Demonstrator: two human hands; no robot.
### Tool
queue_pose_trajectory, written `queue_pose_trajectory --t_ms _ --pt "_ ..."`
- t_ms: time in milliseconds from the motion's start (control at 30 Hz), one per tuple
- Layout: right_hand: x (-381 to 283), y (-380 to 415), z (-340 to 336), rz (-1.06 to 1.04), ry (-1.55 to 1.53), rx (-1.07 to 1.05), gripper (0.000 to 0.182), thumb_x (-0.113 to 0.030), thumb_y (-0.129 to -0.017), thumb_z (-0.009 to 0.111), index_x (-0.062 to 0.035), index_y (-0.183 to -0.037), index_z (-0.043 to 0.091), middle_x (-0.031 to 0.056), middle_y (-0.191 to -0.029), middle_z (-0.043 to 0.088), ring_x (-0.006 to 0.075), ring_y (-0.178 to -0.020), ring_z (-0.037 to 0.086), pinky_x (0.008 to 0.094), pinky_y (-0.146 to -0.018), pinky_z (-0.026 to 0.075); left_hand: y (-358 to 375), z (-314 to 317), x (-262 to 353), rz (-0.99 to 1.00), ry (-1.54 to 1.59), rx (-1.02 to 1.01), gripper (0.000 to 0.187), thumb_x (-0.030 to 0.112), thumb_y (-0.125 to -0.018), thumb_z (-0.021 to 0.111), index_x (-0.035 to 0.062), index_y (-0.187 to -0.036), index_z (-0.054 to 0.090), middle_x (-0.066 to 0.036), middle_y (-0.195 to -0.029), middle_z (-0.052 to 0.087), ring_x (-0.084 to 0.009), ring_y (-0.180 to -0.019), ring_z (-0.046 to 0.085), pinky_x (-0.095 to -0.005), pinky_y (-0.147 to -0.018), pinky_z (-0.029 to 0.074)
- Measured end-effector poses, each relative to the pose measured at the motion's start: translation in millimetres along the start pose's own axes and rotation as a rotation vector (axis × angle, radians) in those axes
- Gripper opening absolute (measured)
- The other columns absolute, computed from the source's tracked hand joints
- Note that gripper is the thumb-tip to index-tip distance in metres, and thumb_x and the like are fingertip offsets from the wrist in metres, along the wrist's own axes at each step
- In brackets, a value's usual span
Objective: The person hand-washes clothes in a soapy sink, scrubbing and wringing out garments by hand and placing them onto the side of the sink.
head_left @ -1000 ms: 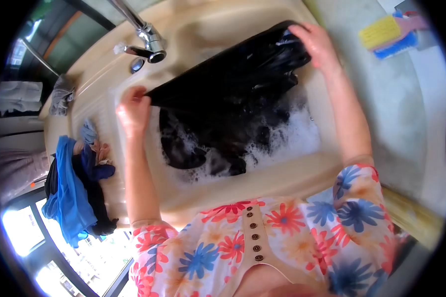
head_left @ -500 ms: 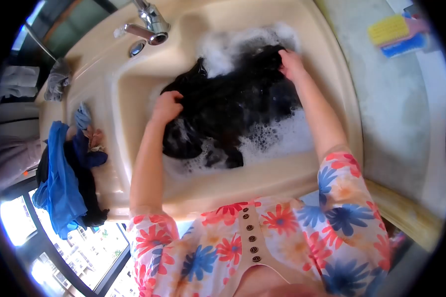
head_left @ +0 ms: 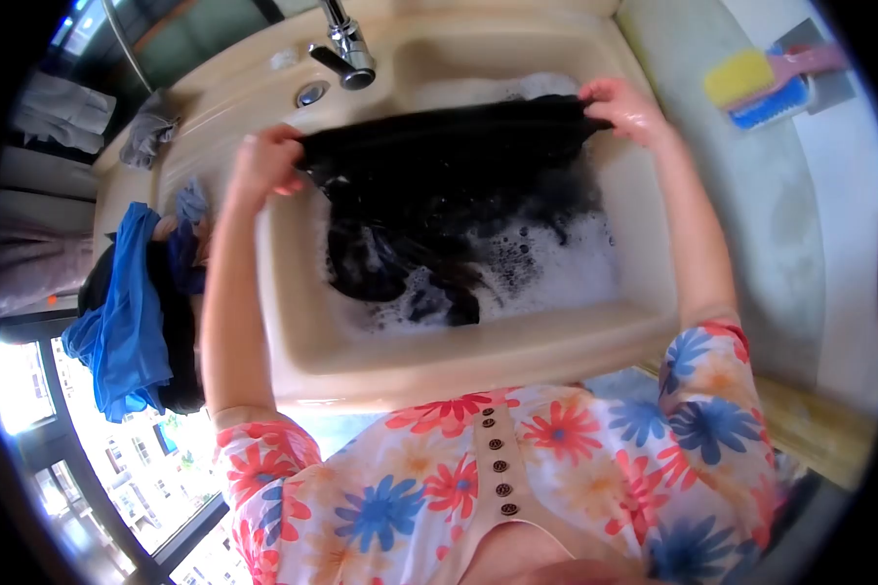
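Left hand (head_left: 263, 161) clenched on one end of a black garment (head_left: 449, 166), right hand (head_left: 622, 109) clenched on the other end, the cloth stretched taut between them above the sink (head_left: 478, 356). Lower part of the garment trailing down into the soapy water (head_left: 566, 268), a dark bunch lying in the foam near the front wall.

Likely trouble: wet, soapy cloth slipping out of either grip and dropping back with a splash over the rim. Heavy with water, so a strain on the seam if pulled harder apart. Drips running off the raised edge onto the rim and the flowered blouse (head_left: 498, 478) pressed close to the front of the sink. Suds possibly left in the folds that hang in the water, hard to tell how much.

Close above the raised edge: tap (head_left: 346, 49), spout pointing toward the basin, near enough to catch the cloth if lifted further back. On the left ledge: pile of clothes (head_left: 132, 312), blue over dark, hanging over the edge and prone to sliding off if knocked by the left elbow. Grey rag (head_left: 151, 132) further back on the same ledge. On the worktop (head_left: 800, 214) to the right, well apart from the sink: scrubbing brush (head_left: 766, 83), yellow and blue with a pink handle. Window (head_left: 88, 468) below the left ledge, bright.
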State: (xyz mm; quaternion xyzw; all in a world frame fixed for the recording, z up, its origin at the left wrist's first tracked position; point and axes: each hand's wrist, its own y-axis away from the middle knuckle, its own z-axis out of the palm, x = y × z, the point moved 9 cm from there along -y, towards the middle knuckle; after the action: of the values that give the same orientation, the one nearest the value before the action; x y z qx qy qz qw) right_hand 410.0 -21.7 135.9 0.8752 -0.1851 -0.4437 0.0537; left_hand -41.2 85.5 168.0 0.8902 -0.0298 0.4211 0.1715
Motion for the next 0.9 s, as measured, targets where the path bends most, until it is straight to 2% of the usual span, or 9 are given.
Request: queue_pose_trajectory --t_ms 133,167,200,300,467,600,667,800,900 --pt "38.0 -18.3 72.6 0.002 0.278 0.276 0.019 -0.024 -0.075 0.063 -0.0099 -0.087 0.062 0.0142 -0.081 0.063 0.0296 -0.082 0.061 0.0380 -0.072 0.048 -4.6 136.3 -53.5 -0.066 -0.168 -0.249 0.031 0.010 -0.074 0.054 0.0082 -0.104 0.061 -0.008 -0.072 0.062 -0.0129 -0.048 0.058 -0.0259 -0.041 0.048" --pt "35.9 -13.0 107.5 -0.086 0.306 0.282 0.023 -0.026 -0.075 0.062 -0.0122 -0.094 0.061 0.0156 -0.086 0.063 0.0325 -0.085 0.060 0.0404 -0.074 0.048 -21.6 171.2 -79.3 0.082 -0.347 -0.211 0.029 0.018 -0.070 0.058 0.0145 -0.098 0.064 -0.010 -0.086 0.065 -0.0256 -0.081 0.064 -0.0374 -0.072 0.051" --pt "42.1 -5.9 143.6 -0.051 0.457 0.239 0.026 -0.025 -0.076 0.061 -0.0141 -0.100 0.059 0.0152 -0.090 0.062 0.0333 -0.088 0.059 0.0416 -0.076 0.047 -14.6 186.8 -80.8 0.061 -0.499 -0.197 0.028 0.022 -0.070 0.060 0.0182 -0.097 0.064 -0.010 -0.097 0.063 -0.0288 -0.098 0.058 -0.0398 -0.085 0.046" --pt "90.1 -14.5 204.4 -0.031 0.537 0.096 0.038 -0.021 -0.078 0.055 -0.0179 -0.116 0.049 0.0151 -0.107 0.058 0.0335 -0.094 0.057 0.0437 -0.079 0.047 -25.3 228.6 -117.3 -0.004 -0.473 -0.228 0.032 0.024 -0.070 0.064 0.0146 -0.101 0.062 -0.014 -0.101 0.062 -0.0310 -0.096 0.058 -0.0380 -0.084 0.046" --pt "157.4 -46.2 221.8 -0.028 0.587 -0.085 0.024 -0.014 -0.075 0.054 -0.0104 -0.097 0.061 0.0170 -0.101 0.060 0.0351 -0.093 0.057 0.0423 -0.080 0.046 -45.9 263.1 -153.7 -0.061 -0.619 -0.269 0.028 0.021 -0.073 0.057 0.0166 -0.100 0.064 -0.012 -0.102 0.062 -0.0310 -0.097 0.058 -0.0393 -0.084 0.046" --pt "93.5 -1.9 153.4 -0.074 0.589 0.011 0.019 -0.008 -0.069 0.055 -0.0088 -0.086 0.065 0.0168 -0.091 0.062 0.0338 -0.091 0.058 0.0393 -0.081 0.046 -29.0 201.9 -101.3 -0.031 -0.541 -0.343 0.028 0.017 -0.072 0.058 0.0141 -0.099 0.066 -0.015 -0.089 0.065 -0.0274 -0.080 0.064 -0.0362 -0.073 0.051" --pt "87.8 10.6 113.8 0.033 0.568 -0.069 0.023 -0.005 -0.067 0.054 -0.0093 -0.087 0.065 0.0165 -0.090 0.063 0.0327 -0.091 0.058 0.0380 -0.080 0.046 -22.8 149.4 -94.4 -0.165 -0.210 -0.258 0.029 0.006 -0.067 0.056 0.0137 -0.092 0.068 -0.008 -0.065 0.063 -0.0150 -0.043 0.057 -0.0270 -0.046 0.050" --pt "-10.5 30.1 37.3 -0.018 0.610 -0.061 0.026 -0.001 -0.065 0.058 -0.0066 -0.090 0.063 0.0119 -0.081 0.063 0.0226 -0.076 0.061 0.0350 -0.068 0.049 -9.9 -4.8 -28.0 -0.067 -0.240 0.044 0.020 0.008 -0.064 0.057 0.0115 -0.080 0.069 -0.005 -0.053 0.057 -0.0125 -0.042 0.053 -0.0252 -0.041 0.045" --pt "-129.1 42.9 -38.9 -0.156 0.405 0.012 0.026 -0.005 -0.065 0.055 -0.0056 -0.091 0.061 0.0065 -0.064 0.056 0.0130 -0.048 0.050 0.0290 -0.036 0.039 18.3 -126.0 49.0 0.216 -0.314 0.278 0.016 0.008 -0.070 0.057 0.0077 -0.082 0.067 -0.003 -0.055 0.055 -0.0087 -0.043 0.051 -0.0228 -0.036 0.039"
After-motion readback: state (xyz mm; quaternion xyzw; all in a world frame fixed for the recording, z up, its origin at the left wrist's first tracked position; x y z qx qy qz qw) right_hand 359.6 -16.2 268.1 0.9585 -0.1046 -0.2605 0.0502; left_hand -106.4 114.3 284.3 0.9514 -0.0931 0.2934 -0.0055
